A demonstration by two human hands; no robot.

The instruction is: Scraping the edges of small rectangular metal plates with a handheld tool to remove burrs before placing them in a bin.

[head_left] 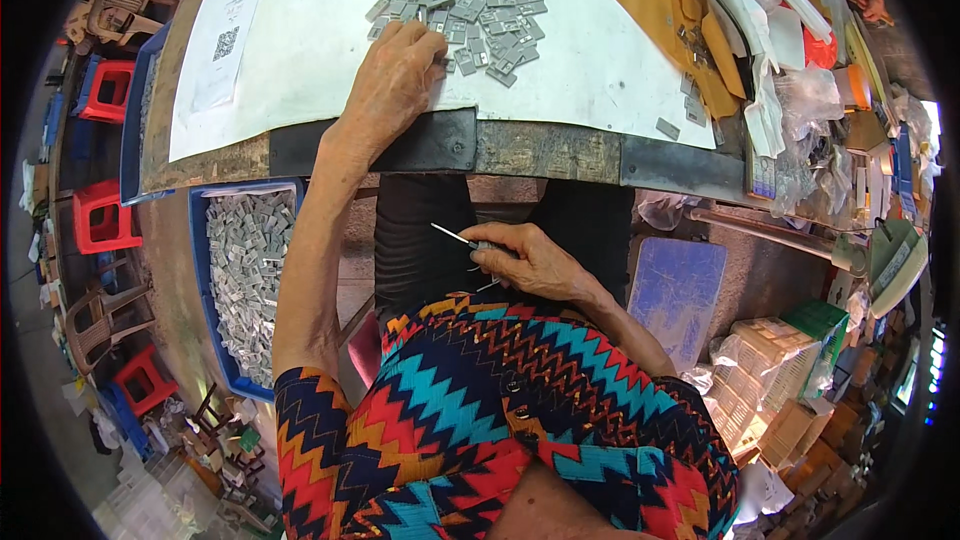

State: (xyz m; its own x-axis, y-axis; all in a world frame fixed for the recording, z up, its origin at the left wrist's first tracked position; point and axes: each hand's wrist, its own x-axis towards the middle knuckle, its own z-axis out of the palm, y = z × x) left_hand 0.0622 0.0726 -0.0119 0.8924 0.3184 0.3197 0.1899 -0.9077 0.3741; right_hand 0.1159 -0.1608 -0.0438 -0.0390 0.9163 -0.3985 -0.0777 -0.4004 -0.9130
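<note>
On the white-covered bench top lies a loose pile of small flat grey rectangular pieces [500, 15]. My left hand [395, 85] is at the near left edge of the pile, its fingers curled down among the pieces. The fingertips are partly hidden, so what they pinch cannot be made out. Lower down, over my lap and off the bench, my right hand [535, 258] is closed around a slim tool with a dark handle and a thin, pale metal blade [449, 232] pointing left.
A printed sheet [226, 45] lies on the bench's left. Brown paper [680, 30], plastic bags and tools crowd its right end, near a few loose grey pieces [668, 128]. Below left stands a blue crate [203, 270] full of grey pieces. Red stools [100, 220] stand farther left.
</note>
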